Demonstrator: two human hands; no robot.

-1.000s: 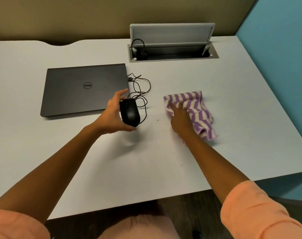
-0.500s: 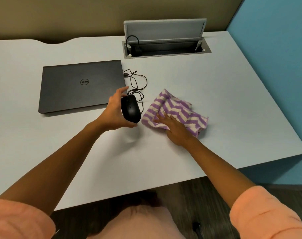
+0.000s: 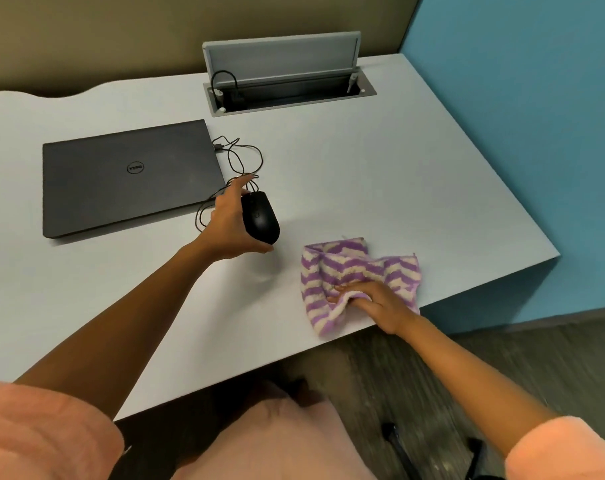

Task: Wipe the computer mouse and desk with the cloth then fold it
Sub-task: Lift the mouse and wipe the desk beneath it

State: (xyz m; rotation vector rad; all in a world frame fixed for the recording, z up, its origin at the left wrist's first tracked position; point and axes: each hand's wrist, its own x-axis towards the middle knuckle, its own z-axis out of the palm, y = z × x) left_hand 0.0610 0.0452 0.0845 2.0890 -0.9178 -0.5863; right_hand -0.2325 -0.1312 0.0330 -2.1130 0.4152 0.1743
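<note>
My left hand (image 3: 230, 225) grips a black wired computer mouse (image 3: 261, 218), lifted a little above the white desk (image 3: 380, 174). Its black cable (image 3: 240, 157) loops back to the laptop's right side. A purple and cream striped cloth (image 3: 349, 271) lies bunched on the desk near the front edge. My right hand (image 3: 373, 301) presses down on the cloth's near part, fingers curled into the fabric.
A closed dark laptop (image 3: 128, 174) lies at the left. An open grey cable hatch (image 3: 287, 84) is set into the desk's back. A blue wall (image 3: 536, 98) borders the desk's right edge. Dark floor shows below the front edge.
My right hand has dragged the cloth toward the desk's front edge and to the right, away from the mouse. My left hand keeps holding the mouse in about the same place.
</note>
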